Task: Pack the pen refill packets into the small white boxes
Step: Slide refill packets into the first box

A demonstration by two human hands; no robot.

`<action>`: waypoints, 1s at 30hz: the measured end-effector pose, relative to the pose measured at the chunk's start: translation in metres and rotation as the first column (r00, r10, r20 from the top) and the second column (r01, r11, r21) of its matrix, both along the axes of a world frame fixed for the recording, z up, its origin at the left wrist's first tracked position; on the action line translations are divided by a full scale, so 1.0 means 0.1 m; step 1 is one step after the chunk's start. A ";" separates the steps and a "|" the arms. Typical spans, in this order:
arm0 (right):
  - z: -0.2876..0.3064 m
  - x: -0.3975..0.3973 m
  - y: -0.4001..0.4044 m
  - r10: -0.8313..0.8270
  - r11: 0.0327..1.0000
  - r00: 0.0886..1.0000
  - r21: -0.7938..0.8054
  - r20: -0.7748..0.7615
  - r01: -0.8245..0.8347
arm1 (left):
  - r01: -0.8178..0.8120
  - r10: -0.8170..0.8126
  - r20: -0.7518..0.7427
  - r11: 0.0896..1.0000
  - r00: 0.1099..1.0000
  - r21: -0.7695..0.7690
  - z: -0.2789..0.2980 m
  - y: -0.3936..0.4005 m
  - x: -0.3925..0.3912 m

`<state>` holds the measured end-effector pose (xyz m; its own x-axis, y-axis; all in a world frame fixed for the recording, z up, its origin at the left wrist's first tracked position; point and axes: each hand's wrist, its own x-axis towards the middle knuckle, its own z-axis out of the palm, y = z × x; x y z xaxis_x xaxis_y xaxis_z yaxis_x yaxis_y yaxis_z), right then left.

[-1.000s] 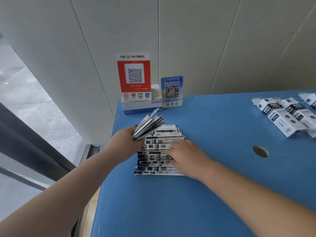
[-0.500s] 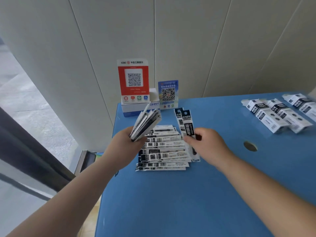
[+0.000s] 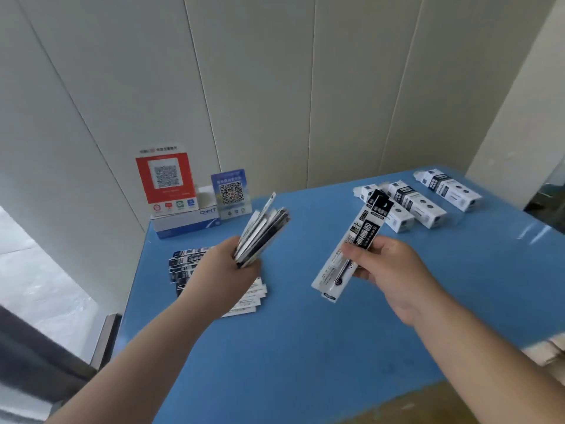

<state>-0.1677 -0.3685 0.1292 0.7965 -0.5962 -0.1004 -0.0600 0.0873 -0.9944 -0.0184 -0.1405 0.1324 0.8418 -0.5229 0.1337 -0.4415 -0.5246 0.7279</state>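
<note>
Presently, a fanned bundle of refill packets [image 3: 263, 232] is gripped in the left hand [image 3: 234, 272], the fingers curled round its lower end, and is held tilted above the blue worktop [image 3: 305, 347]. A single refill packet [image 3: 351, 246] is pinched in the right hand [image 3: 394, 273], thumb on its printed face and fingers behind it; the packet is raised clear of the worktop, slanted with its black header toward the far right. A stack of further packets [image 3: 189, 261] is seen lying flat on the worktop near the left edge, partly hidden beneath the left hand and forearm. Three small white boxes [image 3: 422, 203] are laid side by side on the far right of the worktop, well apart from both hands; whether their flaps are open cannot be told. At the far left corner, against the wall, a white and blue carton [image 3: 186, 223] is placed; a red code sign [image 3: 166, 179] is stood on it, and a blue code sign [image 3: 231, 192] is stood just beside it. The picture is slightly blurred.
</note>
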 end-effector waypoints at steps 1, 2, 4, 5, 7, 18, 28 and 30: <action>-0.01 -0.12 -0.12 -0.013 1.000 1.000 0.018 -0.002 0.013 | -0.003 0.003 0.020 1.000 1.000 0.008 0.03 -0.13 -0.09; -0.01 -0.25 -0.25 -0.021 0.999 1.000 0.031 -0.005 0.021 | -0.010 0.009 0.040 1.000 0.999 0.019 0.06 -0.25 -0.18; -0.01 -0.52 -0.52 -0.021 0.999 1.000 0.042 -0.006 0.022 | -0.020 0.019 0.057 1.000 0.998 0.019 0.11 -0.52 -0.36; -0.01 -0.66 -0.66 -0.024 0.999 1.000 0.040 -0.003 0.024 | -0.020 0.019 0.057 1.000 0.998 0.016 0.12 -0.67 -0.46; 0.01 -0.95 -0.95 -0.038 0.999 0.999 0.036 0.000 0.038 | -0.017 0.016 0.063 1.000 0.998 0.021 0.14 -0.95 -0.66; -0.08 -1.81 -2.38 -0.076 0.995 0.997 0.072 0.004 0.076 | 0.020 -0.025 0.037 0.991 0.999 0.134 -0.11 -2.27 -1.41; -0.28 -1.49 -3.35 -0.101 0.990 0.995 0.100 -0.002 0.101 | 0.046 -0.106 0.155 0.935 0.982 0.352 -0.27 -3.28 -0.97; -0.28 -1.41 -3.53 -0.110 0.987 0.994 0.117 0.004 0.109 | 0.058 -0.112 0.142 0.938 0.984 0.343 -0.28 -3.46 -0.86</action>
